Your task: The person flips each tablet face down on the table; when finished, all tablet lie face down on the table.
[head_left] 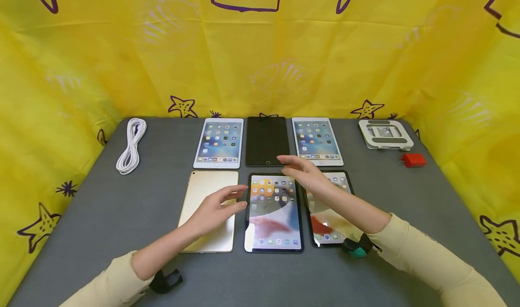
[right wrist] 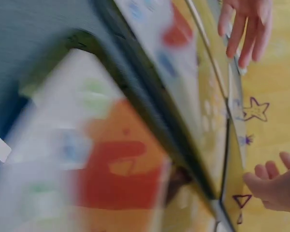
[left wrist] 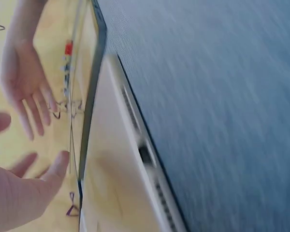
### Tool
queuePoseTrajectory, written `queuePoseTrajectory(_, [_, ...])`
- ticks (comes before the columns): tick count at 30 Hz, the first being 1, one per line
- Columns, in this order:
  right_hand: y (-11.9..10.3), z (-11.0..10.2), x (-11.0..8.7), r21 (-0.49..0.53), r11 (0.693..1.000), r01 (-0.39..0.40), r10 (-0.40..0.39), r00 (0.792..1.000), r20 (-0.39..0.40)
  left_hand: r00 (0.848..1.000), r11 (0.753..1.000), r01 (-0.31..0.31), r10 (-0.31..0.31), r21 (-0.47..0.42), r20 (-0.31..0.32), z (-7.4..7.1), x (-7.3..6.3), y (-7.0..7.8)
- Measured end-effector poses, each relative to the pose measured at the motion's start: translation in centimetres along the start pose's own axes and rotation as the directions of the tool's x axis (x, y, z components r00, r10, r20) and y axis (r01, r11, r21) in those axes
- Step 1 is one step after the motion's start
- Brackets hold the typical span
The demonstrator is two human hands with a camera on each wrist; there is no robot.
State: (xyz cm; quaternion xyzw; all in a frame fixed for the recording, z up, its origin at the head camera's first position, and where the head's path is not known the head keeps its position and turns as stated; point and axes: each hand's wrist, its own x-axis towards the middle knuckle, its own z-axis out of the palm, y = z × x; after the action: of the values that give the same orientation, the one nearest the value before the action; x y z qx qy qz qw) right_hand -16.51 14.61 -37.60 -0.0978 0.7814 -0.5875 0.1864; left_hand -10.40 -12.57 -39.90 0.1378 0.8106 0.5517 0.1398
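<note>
My left hand (head_left: pixel 215 207) hovers over the gold tablet (head_left: pixel 211 183), which lies back side up. Its loosely bent fingers reach toward the left edge of the middle tablet (head_left: pixel 274 214), whose lit screen shows app icons. With nothing in its grasp, my right hand (head_left: pixel 304 174) hangs above the meeting edges of both rows, fingers pointing left. Its forearm crosses the lit front right tablet (head_left: pixel 331 221) and hides part of it. Behind lie a white tablet (head_left: pixel 219 140), a black tablet with a dark screen (head_left: pixel 266 140) and another white tablet (head_left: pixel 317 137).
A coiled white cable (head_left: pixel 132 146) lies at the back left of the grey table (head_left: pixel 122 216). At the back right are a folded white and grey stand (head_left: pixel 386 134) and a red plug adapter (head_left: pixel 413 160). Yellow patterned cloth (head_left: pixel 260 63) encloses the back and sides.
</note>
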Motion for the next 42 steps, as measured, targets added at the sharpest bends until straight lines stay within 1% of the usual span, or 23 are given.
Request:
queuePoseTrajectory(1, [0.2, -0.1, -0.5, 0.02, 0.999, -0.024, 0.024, 1.0, 0.01, 0.998, 0.996, 0.055, -0.055, -0.064, 0.0, 0.1, 0.1, 0.1])
queuePoseTrajectory(2, [0.5, -0.3, -1.1, 0.038, 0.998, -0.049, 0.049, 0.999, 0.022, 0.994, 0.986, 0.105, -0.105, -0.126, 0.006, 0.2, 0.1, 0.2])
queuePoseTrajectory(3, [0.8, -0.4, -1.6, 0.063, 0.996, -0.07, 0.068, 0.997, 0.035, 0.988, 0.97, 0.154, -0.154, -0.191, 0.014, 0.3, 0.2, 0.3])
queuePoseTrajectory(5, [1.2, -0.5, -2.7, 0.113, 0.987, -0.116, 0.111, 0.992, 0.053, 0.973, 0.92, 0.227, -0.226, -0.32, 0.038, 0.4, 0.4, 0.6])
queuePoseTrajectory(7, [1.5, -0.5, -3.6, 0.17, 0.974, -0.151, 0.141, 0.988, 0.065, 0.961, 0.869, 0.271, -0.271, -0.414, 0.059, 0.5, 0.4, 0.9])
queuePoseTrajectory(9, [1.6, -0.5, -4.3, 0.234, 0.957, -0.17, 0.155, 0.985, 0.081, 0.953, 0.827, 0.294, -0.294, -0.479, 0.077, 0.5, 0.4, 1.1])
queuePoseTrajectory(12, [1.6, -0.4, -5.3, 0.313, 0.925, -0.216, 0.192, 0.976, 0.106, 0.945, 0.777, 0.319, -0.301, -0.543, 0.125, 0.4, 0.3, 1.2])
queuePoseTrajectory(14, [1.8, -0.4, -5.8, 0.347, 0.905, -0.246, 0.217, 0.969, 0.121, 0.938, 0.752, 0.341, -0.307, -0.564, 0.158, 0.3, 0.3, 1.1])
queuePoseTrajectory(16, [1.9, -0.3, -6.2, 0.37, 0.887, -0.276, 0.245, 0.961, 0.129, 0.932, 0.736, 0.36, -0.309, -0.573, 0.188, 0.2, 0.3, 0.8])
queuePoseTrajectory(18, [2.1, -0.2, -6.4, 0.38, 0.879, -0.289, 0.257, 0.957, 0.133, 0.925, 0.726, 0.378, -0.317, -0.574, 0.208, 0.1, 0.4, 0.6])
queuePoseTrajectory(21, [2.2, -0.2, -6.5, 0.404, 0.868, -0.29, 0.256, 0.957, 0.136, 0.92, 0.719, 0.391, -0.323, -0.575, 0.221, 0.0, 0.5, 0.4])
queuePoseTrajectory(29, [2.2, -0.1, -6.5, 0.429, 0.855, -0.291, 0.263, 0.957, 0.124, 0.903, 0.691, 0.424, -0.377, -0.586, 0.209, -0.1, 0.9, 0.5])
queuePoseTrajectory(32, [2.1, -0.2, -6.5, 0.432, 0.853, -0.292, 0.265, 0.956, 0.123, 0.899, 0.694, 0.429, -0.387, -0.577, 0.203, -0.1, 1.1, 0.7])
queuePoseTrajectory(34, [2.1, -0.2, -6.5, 0.432, 0.853, -0.291, 0.263, 0.957, 0.126, 0.899, 0.704, 0.43, -0.387, -0.565, 0.202, -0.1, 1.2, 0.7])
queuePoseTrajectory(38, [2.1, -0.2, -6.4, 0.43, 0.855, -0.29, 0.261, 0.957, 0.128, 0.899, 0.712, 0.428, -0.4, -0.556, 0.18, -0.1, 1.3, 0.6])
queuePoseTrajectory(42, [2.0, -0.3, -6.4, 0.42, 0.859, -0.294, 0.266, 0.956, 0.125, 0.902, 0.719, 0.421, -0.395, -0.553, 0.173, 0.0, 1.2, 0.5])
